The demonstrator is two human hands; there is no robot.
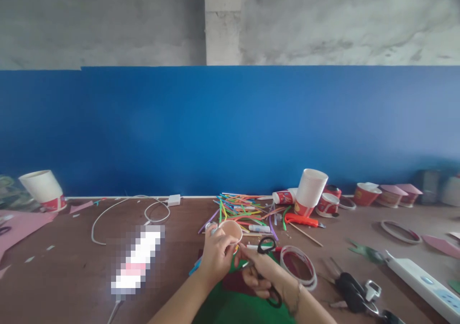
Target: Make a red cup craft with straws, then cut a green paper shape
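My left hand (216, 257) is wrapped round a paper cup (232, 230), its pale open mouth tilted up toward me. My right hand (264, 270) grips black-handled scissors (276, 304) close beside the cup. One handle loop sticks up above the hand and the other hangs below; the blades are mostly hidden by the fingers, so I cannot tell whether they touch the cup. Under both hands lie green paper (230, 307) and a dark red piece. Just to the right of my right hand is a pair of cut cup rims (312, 280).
Behind the hands lies a heap of coloured straws (244, 209). An orange utility knife (302, 219) rests by tall white-and-red stacked cups (311, 190). Keys (350, 290) and a power strip (420, 281) are at right. A blurred-out glowing phone (138, 261) with its cable is at left.
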